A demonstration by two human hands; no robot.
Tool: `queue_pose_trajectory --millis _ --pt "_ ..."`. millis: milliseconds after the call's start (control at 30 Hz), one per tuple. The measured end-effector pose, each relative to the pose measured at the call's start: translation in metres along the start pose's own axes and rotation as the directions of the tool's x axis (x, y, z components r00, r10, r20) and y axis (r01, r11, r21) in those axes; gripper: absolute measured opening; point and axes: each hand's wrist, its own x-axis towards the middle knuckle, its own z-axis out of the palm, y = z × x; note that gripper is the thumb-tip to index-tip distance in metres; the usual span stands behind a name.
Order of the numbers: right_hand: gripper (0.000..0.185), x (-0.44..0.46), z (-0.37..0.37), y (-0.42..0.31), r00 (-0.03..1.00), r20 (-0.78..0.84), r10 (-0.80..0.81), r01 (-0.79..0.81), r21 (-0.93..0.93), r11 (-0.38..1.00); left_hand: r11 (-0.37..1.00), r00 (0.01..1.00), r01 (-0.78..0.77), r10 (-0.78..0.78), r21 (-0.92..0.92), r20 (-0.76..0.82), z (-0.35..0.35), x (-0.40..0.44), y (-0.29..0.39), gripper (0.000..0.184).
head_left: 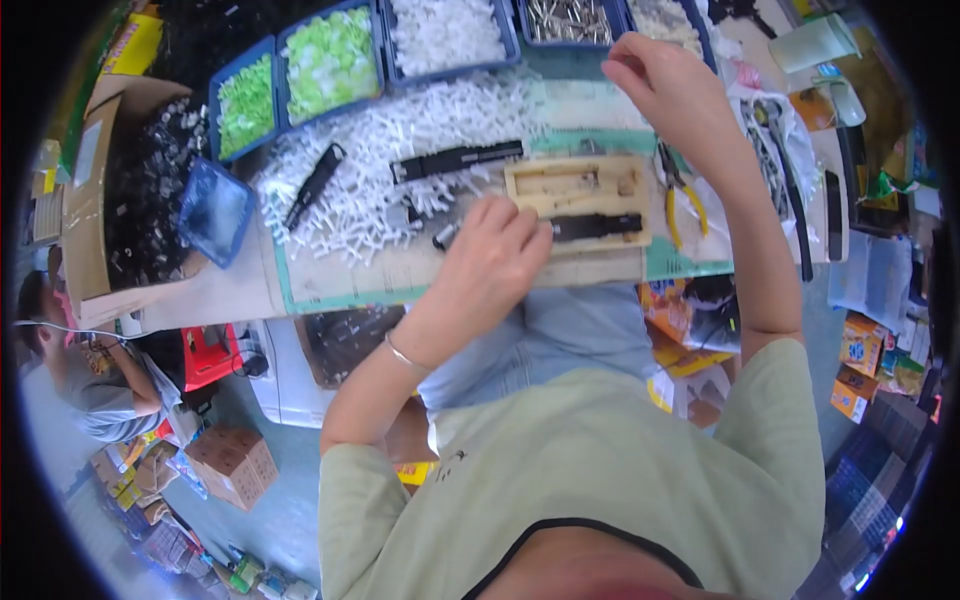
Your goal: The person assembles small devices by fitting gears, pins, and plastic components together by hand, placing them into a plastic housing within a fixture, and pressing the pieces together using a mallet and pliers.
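Note:
My left hand point(492, 255) is closed, its fingers curled down at the left end of a long black plastic part point(600, 228). That part lies in a pale wooden fixture point(577, 205), and the hand covers its near end. My right hand point(672, 85) is raised at the front of the bin of metal pins point(568, 20), thumb and fingers pinched together; whatever is between them is too small to make out. Two more black parts, one point(457, 160) left of the fixture and another point(315, 187) farther left, rest on a heap of small white plastic pieces point(375, 215).
Blue bins of green pieces point(332, 52) and white pieces point(450, 35) line the back. Yellow-handled pliers point(684, 205) lie right of the fixture. At left stand a blue tray point(216, 213) and a cardboard box point(95, 215). Another person point(100, 385) sits at far left.

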Motion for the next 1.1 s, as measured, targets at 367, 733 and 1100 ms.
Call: queue_pose_trajectory --millis 367,733,1100 --pt "0.021 0.101 0.068 0.029 0.991 0.050 -0.122 0.131 -0.488 0.863 0.994 0.988 0.048 -0.032 0.100 -0.150 0.013 -0.008 0.003 0.026" --pt "0.011 0.094 0.059 0.024 0.983 -0.169 -0.064 0.058 -0.041 0.997 0.861 0.881 0.375 -0.216 0.343 -0.420 -0.036 0.115 -0.108 0.010" --pt "0.009 0.044 0.027 0.001 0.973 -0.179 0.146 -0.006 0.614 0.789 0.817 0.892 0.413 -0.274 0.403 -0.360 -0.003 0.148 -0.159 0.010"
